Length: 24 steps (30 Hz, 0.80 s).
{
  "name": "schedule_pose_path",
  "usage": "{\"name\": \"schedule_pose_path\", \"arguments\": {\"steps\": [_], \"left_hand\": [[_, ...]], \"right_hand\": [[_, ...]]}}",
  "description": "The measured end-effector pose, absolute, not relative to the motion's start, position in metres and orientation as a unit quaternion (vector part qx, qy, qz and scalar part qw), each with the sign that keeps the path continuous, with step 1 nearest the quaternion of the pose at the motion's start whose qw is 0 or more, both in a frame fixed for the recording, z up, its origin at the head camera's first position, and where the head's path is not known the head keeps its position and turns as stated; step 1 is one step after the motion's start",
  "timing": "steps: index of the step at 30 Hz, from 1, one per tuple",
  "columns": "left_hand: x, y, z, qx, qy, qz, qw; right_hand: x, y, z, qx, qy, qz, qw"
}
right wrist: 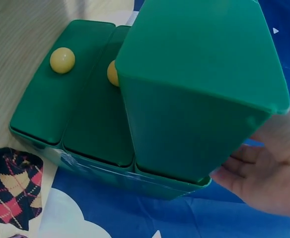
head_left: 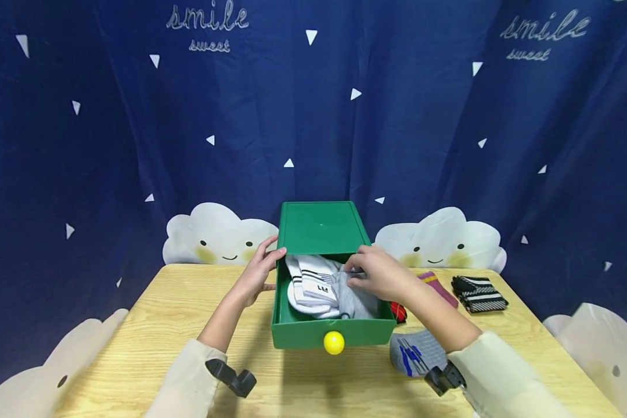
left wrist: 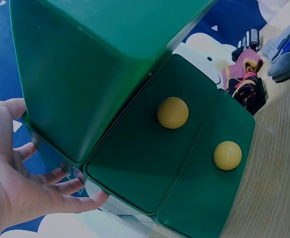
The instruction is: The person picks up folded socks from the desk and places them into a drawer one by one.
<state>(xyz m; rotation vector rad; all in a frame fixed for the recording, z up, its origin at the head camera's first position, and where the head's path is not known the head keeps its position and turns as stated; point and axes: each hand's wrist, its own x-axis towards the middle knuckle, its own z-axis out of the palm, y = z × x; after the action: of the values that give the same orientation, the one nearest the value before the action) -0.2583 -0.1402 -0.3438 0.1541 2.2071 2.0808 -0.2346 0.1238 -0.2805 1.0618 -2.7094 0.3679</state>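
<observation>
A green three-drawer box (head_left: 321, 223) stands on the table with its top drawer (head_left: 303, 338) pulled out by its yellow knob side. White socks with black stripes (head_left: 319, 287) lie in the drawer's left half, and a grey sock (head_left: 357, 299) lies bunched on the right. My right hand (head_left: 378, 271) reaches over the drawer's right wall, its curled fingers and thumb pinching the grey sock near the box opening. On the left, my left hand (head_left: 257, 273) rests against the box's side with spread fingers, the thumb up by the top edge.
Right of the box lie a grey sock with blue marks (head_left: 415, 351), a red-and-black argyle sock (right wrist: 18, 188), a purple-pink sock (head_left: 439, 287) and folded black-and-white striped socks (head_left: 479, 294). Two lower drawers with yellow knobs (left wrist: 227, 155) are shut. A blue curtain (head_left: 313, 116) hangs behind.
</observation>
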Motion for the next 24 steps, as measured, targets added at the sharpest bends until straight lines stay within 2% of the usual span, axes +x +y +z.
{"name": "schedule_pose_path", "arguments": {"steps": [8, 16, 24], "left_hand": [[-0.258, -0.141, -0.345, 0.051, 0.727, 0.682, 0.052], [-0.258, -0.141, -0.346, 0.054, 0.727, 0.683, 0.048], [-0.259, -0.141, -0.344, 0.055, 0.727, 0.682, 0.049]], "right_hand": [[-0.235, 0.122, -0.286, 0.356, -0.922, 0.132, 0.072], [-0.225, 0.129, -0.284, 0.353, -0.91, 0.18, 0.121], [-0.197, 0.13, -0.278, 0.333, -0.899, 0.232, 0.163]]}}
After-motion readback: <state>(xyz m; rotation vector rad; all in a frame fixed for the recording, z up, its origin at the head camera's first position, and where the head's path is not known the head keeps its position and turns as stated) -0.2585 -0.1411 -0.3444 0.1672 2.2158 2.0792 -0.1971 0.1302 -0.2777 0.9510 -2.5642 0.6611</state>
